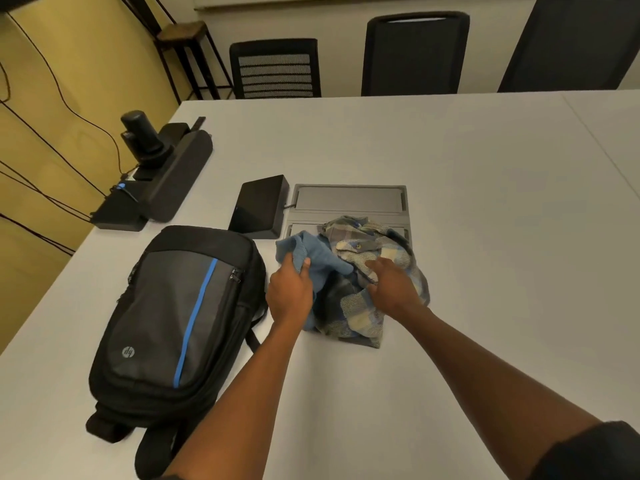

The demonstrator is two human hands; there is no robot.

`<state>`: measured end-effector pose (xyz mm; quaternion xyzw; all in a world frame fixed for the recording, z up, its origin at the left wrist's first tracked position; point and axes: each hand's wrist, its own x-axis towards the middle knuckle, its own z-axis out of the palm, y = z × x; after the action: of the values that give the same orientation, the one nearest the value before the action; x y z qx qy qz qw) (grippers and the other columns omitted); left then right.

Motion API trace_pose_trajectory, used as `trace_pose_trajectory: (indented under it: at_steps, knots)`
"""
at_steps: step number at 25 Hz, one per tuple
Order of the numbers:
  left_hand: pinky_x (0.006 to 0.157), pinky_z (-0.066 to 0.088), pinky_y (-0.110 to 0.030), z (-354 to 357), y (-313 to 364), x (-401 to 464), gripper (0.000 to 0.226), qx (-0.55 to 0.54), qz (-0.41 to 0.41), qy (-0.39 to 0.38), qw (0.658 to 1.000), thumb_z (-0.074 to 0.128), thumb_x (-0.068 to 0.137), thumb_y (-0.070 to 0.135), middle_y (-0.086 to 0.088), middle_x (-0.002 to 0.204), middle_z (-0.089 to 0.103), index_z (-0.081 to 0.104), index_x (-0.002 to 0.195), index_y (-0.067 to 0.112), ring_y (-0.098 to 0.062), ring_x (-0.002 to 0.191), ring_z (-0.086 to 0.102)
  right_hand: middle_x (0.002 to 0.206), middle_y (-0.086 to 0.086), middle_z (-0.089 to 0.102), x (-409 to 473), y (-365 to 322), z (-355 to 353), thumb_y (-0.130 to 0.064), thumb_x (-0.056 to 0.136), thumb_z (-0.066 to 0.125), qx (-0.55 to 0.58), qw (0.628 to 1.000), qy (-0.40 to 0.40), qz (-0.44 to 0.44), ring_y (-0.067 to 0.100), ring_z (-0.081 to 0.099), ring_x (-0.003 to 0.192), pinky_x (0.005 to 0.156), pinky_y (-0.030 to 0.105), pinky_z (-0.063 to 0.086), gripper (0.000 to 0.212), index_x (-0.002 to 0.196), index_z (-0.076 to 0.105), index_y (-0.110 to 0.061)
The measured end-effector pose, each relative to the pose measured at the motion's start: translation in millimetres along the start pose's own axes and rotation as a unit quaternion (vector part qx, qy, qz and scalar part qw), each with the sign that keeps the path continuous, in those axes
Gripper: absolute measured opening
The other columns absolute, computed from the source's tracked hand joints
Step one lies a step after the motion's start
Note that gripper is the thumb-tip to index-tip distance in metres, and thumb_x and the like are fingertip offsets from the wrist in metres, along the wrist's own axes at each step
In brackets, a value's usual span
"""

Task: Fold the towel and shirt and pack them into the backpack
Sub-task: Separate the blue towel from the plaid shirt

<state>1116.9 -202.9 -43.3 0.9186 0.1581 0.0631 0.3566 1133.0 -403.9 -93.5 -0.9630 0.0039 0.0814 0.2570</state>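
A black backpack (176, 320) with a blue stripe lies flat and zipped on the white table, left of centre. To its right a crumpled plaid shirt (367, 306) and a light blue towel (317, 252) lie heaped together. My left hand (289, 294) grips the towel's edge at the left of the heap. My right hand (394, 285) rests on the plaid shirt with its fingers spread over the cloth.
A grey flush panel (349, 199) is set in the table behind the heap, with a black box (261, 206) at its left. A camera and speaker bar (162, 171) sit at the far left edge. Three chairs (414, 53) stand beyond the white table (485, 237).
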Motion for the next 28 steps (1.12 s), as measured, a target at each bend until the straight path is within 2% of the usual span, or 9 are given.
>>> trace_pose_trajectory:
  at_steps: [3, 5, 8, 13, 17, 20, 23, 27, 28]
  knots:
    - [0.077, 0.048, -0.033, -26.5, 18.8, -1.2, 0.049, -0.043, 0.027, 0.027, 0.998, 0.046, 0.100, 0.049, -0.012, 0.110, 0.069, 0.057, 0.130, 0.012, -0.030, 0.101, 0.065, 0.135, 0.007, 0.054, -12.1, -25.6, -18.1, -0.022, 0.090, 0.064, 0.106, 0.993, 0.029, -0.039, 0.026, 0.052, 0.122, 0.097, 0.035, 0.043, 0.048, 0.137, 0.051, -0.021]
    - [0.079, 0.055, -0.036, -42.5, 30.7, -0.9, 0.051, -0.092, 0.071, 0.021, 0.993, 0.048, 0.098, 0.051, -0.010, 0.109, 0.070, 0.060, 0.128, 0.011, -0.027, 0.099, 0.066, 0.131, 0.005, 0.057, -22.1, -46.2, -32.1, -0.024, 0.091, 0.065, 0.175, 0.981, 0.045, -0.065, 0.020, 0.053, 0.118, 0.092, 0.028, 0.039, 0.049, 0.137, 0.050, -0.017]
    - [0.084, 0.057, -0.038, -65.0, 53.3, -7.7, 0.038, -0.189, 0.119, -0.006, 0.975, 0.054, 0.098, 0.043, 0.001, 0.103, 0.069, 0.063, 0.121, 0.014, -0.018, 0.097, 0.066, 0.121, -0.004, 0.058, -40.6, -71.7, -50.7, -0.036, 0.093, 0.065, 0.249, 0.962, 0.061, -0.090, 0.010, 0.054, 0.109, 0.086, 0.026, 0.040, 0.049, 0.134, 0.050, -0.013]
    - [0.088, 0.056, -0.044, -84.0, 79.5, -25.7, 0.026, -0.282, 0.134, -0.052, 0.949, 0.059, 0.094, 0.043, 0.003, 0.106, 0.069, 0.062, 0.114, 0.026, -0.014, 0.100, 0.066, 0.113, 0.000, 0.066, -70.4, -80.1, -82.6, -0.037, 0.094, 0.063, 0.304, 0.941, 0.134, -0.070, 0.013, 0.061, 0.099, 0.077, 0.020, 0.046, 0.039, 0.125, 0.056, -0.014]
    - [0.091, 0.056, -0.038, -83.9, 89.9, -47.6, 0.045, -0.309, 0.124, -0.128, 0.934, 0.068, 0.090, 0.038, 0.002, 0.119, 0.065, 0.055, 0.129, 0.021, -0.016, 0.108, 0.064, 0.095, -0.003, 0.065, -105.4, -66.8, -103.7, -0.029, 0.098, 0.058, 0.317, 0.930, 0.182, -0.033, 0.009, 0.061, 0.084, 0.066, 0.015, 0.043, 0.019, 0.109, 0.059, -0.014]
    - [0.091, 0.055, -0.031, -74.3, 90.4, -69.1, 0.064, -0.319, 0.111, -0.203, 0.919, 0.075, 0.086, 0.033, 0.003, 0.129, 0.058, 0.043, 0.141, 0.024, -0.011, 0.113, 0.059, 0.081, -0.001, 0.059, -132.1, -46.3, -110.6, -0.030, 0.099, 0.054, 0.315, 0.921, 0.227, 0.012, 0.009, 0.053, 0.071, 0.061, 0.019, 0.041, 0.021, 0.094, 0.055, -0.010]
    - [0.093, 0.056, -0.036, -58.2, 88.1, -88.1, 0.080, -0.328, 0.106, -0.262, 0.901, 0.080, 0.080, 0.033, 0.005, 0.135, 0.053, 0.035, 0.146, 0.032, -0.011, 0.117, 0.057, 0.079, -0.004, 0.055, -158.6, -25.1, -118.4, -0.028, 0.101, 0.051, 0.305, 0.914, 0.265, 0.044, 0.006, 0.049, 0.070, 0.060, 0.017, 0.038, 0.020, 0.090, 0.052, -0.012]
    - [0.073, 0.058, -0.021, -36.2, 92.4, -118.7, 0.087, -0.323, 0.092, -0.305, 0.891, 0.078, 0.083, 0.018, 0.005, 0.142, 0.044, 0.027, 0.151, 0.035, -0.018, 0.124, 0.050, 0.086, -0.005, 0.061, -186.4, 4.7, -130.6, -0.028, 0.100, 0.053, 0.274, 0.925, 0.253, 0.067, 0.006, 0.055, 0.077, 0.063, 0.018, 0.039, 0.017, 0.095, 0.056, -0.012]
    - [0.080, 0.059, -0.026, -29.1, 91.7, -123.0, 0.091, -0.326, 0.092, -0.311, 0.888, 0.080, 0.080, 0.017, 0.005, 0.146, 0.042, 0.026, 0.151, 0.036, -0.020, 0.128, 0.048, 0.086, -0.002, 0.063, -191.6, 11.5, -134.6, -0.028, 0.098, 0.055, 0.267, 0.930, 0.243, 0.069, 0.009, 0.057, 0.076, 0.064, 0.020, 0.040, 0.018, 0.094, 0.058, -0.011]
